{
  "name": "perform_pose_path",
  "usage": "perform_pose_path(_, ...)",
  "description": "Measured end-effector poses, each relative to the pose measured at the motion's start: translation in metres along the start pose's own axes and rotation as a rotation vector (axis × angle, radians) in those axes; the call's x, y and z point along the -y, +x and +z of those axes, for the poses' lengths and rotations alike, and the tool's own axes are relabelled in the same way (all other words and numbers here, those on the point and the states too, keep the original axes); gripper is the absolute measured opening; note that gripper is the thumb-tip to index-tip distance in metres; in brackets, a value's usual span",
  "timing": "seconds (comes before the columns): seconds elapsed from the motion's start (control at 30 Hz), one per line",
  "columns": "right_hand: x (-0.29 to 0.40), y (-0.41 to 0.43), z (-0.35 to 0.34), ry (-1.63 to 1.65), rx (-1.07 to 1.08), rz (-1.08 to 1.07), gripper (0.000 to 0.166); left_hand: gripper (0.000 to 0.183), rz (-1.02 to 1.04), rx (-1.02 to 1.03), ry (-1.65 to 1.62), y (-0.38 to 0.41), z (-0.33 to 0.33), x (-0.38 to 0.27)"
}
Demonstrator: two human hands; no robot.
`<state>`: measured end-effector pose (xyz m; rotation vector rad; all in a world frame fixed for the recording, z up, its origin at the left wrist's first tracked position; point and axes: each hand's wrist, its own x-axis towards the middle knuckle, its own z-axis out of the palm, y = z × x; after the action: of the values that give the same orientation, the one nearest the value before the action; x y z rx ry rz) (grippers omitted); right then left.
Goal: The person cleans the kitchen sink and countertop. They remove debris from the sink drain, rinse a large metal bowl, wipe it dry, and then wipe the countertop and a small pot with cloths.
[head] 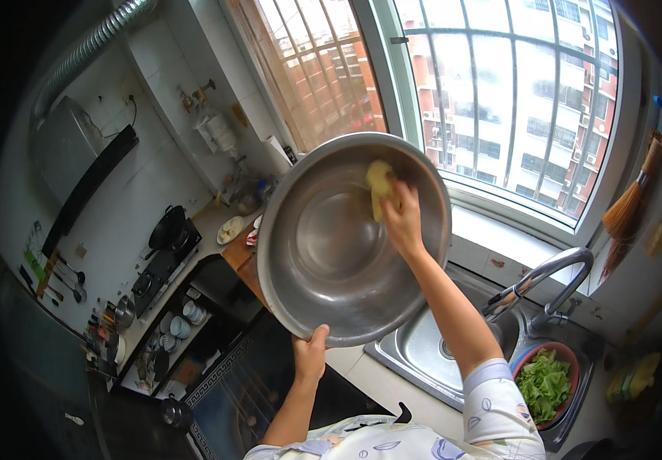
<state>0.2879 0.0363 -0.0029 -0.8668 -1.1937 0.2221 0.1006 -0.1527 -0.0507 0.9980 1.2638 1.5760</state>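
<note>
A large stainless steel basin point(342, 230) is held up and tilted, its inside facing me. My left hand point(310, 353) grips its lower rim, thumb over the inner side and fingers hidden behind. Inside the basin, at the upper right of its wall, my right hand point(403, 215) presses a yellow cloth or sponge point(379, 181); blur hides which it is. Below and to the right is a steel sink point(423, 339), partly covered by the basin and my right forearm.
A curved chrome faucet point(578, 259) rises over the sink. Beside it, a red bowl point(577, 368) holds leafy lettuce point(543, 382). At left are a gas stove point(164, 267) with a black wok point(167, 227) and a shelf of bowls point(180, 326). A barred window point(492, 103) stands ahead.
</note>
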Motion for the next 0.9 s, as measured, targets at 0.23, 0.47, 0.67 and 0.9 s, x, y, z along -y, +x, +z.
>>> perform_pose_path(0.23,0.072,-0.026,0.053,0.928,0.387,0.327,0.026,0.026,-0.117,0.185,0.104,0.002,0.017,-0.006)
perform_pose_path(0.47,0.116,-0.046,0.021,0.814,0.577,0.15,0.025,0.028,0.117,0.217,0.146,0.008,0.007,-0.003)
perform_pose_path(0.67,0.128,-0.078,0.015,0.48,0.611,-0.207,0.025,0.043,0.275,0.21,0.232,0.015,0.01,-0.012)
perform_pose_path(0.9,0.11,-0.106,-0.007,0.338,0.752,-0.296,0.027,0.057,-0.028,0.486,-0.097,0.018,-0.012,-0.006)
